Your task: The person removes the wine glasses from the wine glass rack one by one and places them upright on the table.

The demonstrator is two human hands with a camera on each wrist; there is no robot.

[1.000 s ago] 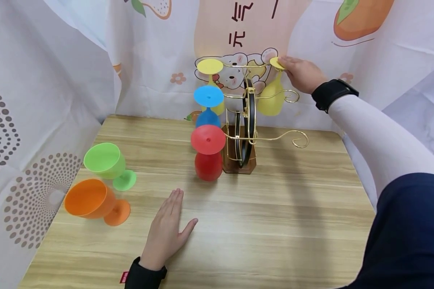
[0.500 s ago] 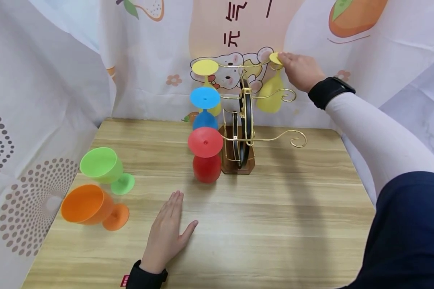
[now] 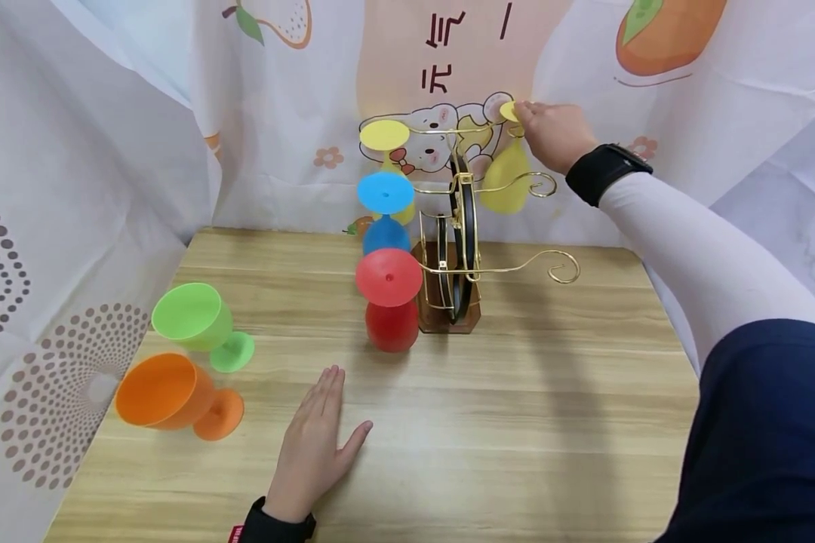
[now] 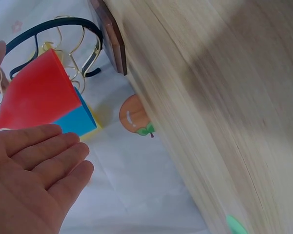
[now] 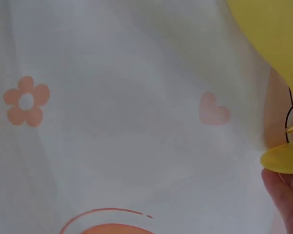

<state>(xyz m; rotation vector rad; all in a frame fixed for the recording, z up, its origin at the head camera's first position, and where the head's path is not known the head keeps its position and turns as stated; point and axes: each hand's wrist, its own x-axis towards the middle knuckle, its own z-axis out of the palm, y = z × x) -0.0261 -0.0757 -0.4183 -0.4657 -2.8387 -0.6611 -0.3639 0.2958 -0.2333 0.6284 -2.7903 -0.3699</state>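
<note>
My right hand point(image 3: 553, 136) pinches the round foot of a yellow goblet point(image 3: 505, 185), which hangs upside down from the far right arm of a gold wire rack point(image 3: 471, 226). In the right wrist view the thumb point(image 5: 279, 195) touches the rim of that foot point(image 5: 282, 158). On the rack's left side hang a red goblet point(image 3: 392, 332), a blue goblet point(image 3: 385, 235) and another yellow goblet point(image 3: 384, 136), all bowl down. My left hand point(image 3: 312, 449) lies in front of the red goblet, fingers straight, holding nothing.
A green goblet point(image 3: 192, 317) and an orange goblet point(image 3: 166, 392) lie on their sides at the left of the wooden table point(image 3: 516, 437). Two curled rack arms jut out to the right. A printed curtain point(image 3: 292, 136) hangs right behind the table.
The right hand and the foot of its yellow goblet have shifted slightly left, towards the rack. The left hand stays in place. The whole head view has tilted a little.
</note>
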